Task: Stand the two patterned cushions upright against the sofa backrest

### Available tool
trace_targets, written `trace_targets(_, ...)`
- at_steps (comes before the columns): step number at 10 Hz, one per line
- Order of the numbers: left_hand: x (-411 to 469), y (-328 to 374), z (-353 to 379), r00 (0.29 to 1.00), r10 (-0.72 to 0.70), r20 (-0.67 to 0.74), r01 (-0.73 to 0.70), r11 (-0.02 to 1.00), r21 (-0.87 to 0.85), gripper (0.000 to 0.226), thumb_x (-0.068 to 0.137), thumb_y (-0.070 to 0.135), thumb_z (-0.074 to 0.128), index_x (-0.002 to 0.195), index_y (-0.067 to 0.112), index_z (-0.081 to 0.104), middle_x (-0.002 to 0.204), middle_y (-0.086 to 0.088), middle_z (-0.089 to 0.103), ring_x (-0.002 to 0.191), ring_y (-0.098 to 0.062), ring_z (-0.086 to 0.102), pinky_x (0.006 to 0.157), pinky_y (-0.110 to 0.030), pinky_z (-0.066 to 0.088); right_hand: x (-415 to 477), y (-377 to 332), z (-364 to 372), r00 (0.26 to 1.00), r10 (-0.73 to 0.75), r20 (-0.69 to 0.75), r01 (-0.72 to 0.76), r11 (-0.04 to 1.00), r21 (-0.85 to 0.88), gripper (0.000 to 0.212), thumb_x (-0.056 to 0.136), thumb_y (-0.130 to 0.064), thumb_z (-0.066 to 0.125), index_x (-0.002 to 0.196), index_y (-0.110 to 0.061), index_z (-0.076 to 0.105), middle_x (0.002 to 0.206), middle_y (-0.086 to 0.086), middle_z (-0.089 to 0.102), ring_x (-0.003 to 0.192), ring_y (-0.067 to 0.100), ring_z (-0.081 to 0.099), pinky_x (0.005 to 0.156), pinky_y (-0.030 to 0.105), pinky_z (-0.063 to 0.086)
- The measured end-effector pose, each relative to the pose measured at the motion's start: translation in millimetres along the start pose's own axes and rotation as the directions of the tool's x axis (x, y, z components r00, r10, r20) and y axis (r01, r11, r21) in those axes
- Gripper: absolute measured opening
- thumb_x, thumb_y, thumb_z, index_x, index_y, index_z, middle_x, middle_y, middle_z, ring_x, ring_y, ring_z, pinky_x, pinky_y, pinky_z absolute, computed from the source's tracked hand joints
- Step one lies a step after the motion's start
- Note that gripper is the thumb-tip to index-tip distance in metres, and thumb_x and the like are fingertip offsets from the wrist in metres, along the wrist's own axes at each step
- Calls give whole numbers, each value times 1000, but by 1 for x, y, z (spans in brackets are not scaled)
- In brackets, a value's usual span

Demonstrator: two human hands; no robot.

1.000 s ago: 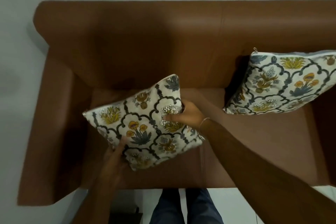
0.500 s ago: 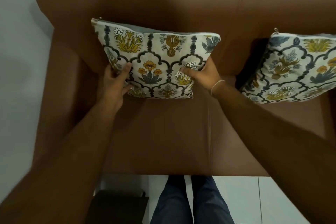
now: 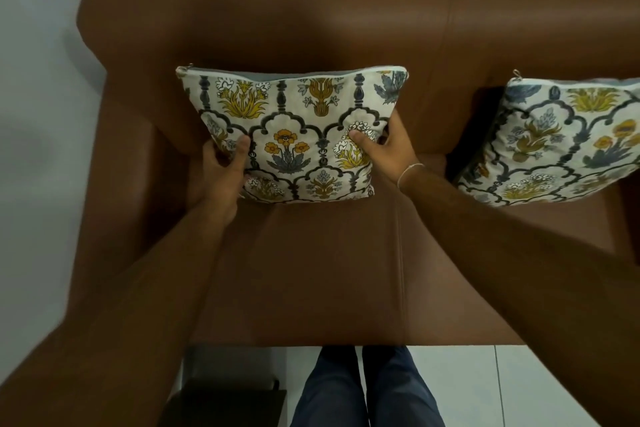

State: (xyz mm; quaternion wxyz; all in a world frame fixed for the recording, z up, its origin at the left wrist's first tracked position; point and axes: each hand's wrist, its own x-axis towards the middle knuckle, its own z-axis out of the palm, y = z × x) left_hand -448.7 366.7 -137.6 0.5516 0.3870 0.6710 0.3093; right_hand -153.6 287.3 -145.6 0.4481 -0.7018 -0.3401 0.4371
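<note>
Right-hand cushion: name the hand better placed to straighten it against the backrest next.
Right. The right hand grips the near cushion's edge facing the right-hand cushion, with bare seat between. The left hand holds the far edge and would have to cross over.

left cushion [image 3: 294, 135] raised from seat, now upright, seemingly against backrest [image 3: 311, 28]

Two floral-patterned cushions — left cushion [image 3: 298, 135] upright against the sofa backrest [image 3: 311, 28], right cushion [image 3: 568, 139] leaning there too.
</note>
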Motion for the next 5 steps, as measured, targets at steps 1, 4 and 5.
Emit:
trace_targets(1,-4,-7,-1,1000,6,3,-6,999,53,102,73,74,80,159,32,45,148,6,61,138,-24,63,105,-52,62,-1,9,-1,999,32,26,-32,999,2,80,92,-23,85,158,-17,39,144,2,68,132,19,67,113,51,55)
trace_targets(4,-78,15,5,969,54,-243,33,940,338,89,105,67,51,175,23,18,176,-11,37,157,-35,43,111,-40,44,-46,-22,-19,984,116,-132,-136,980,-147,121,80,-60,85,168,-40,5,175,-2,33,159,22,34,129,53,35)
trace_targets(5,-123,6,1,964,124,-235,-12,904,428,85,109,58,50,175,18,16,181,-12,25,164,-36,30,131,-55,28,-90,-35,-34,985,-2,-173,-83,871,-485,119,84,-76,71,170,-35,-2,180,-2,20,166,25,20,133,55,20)
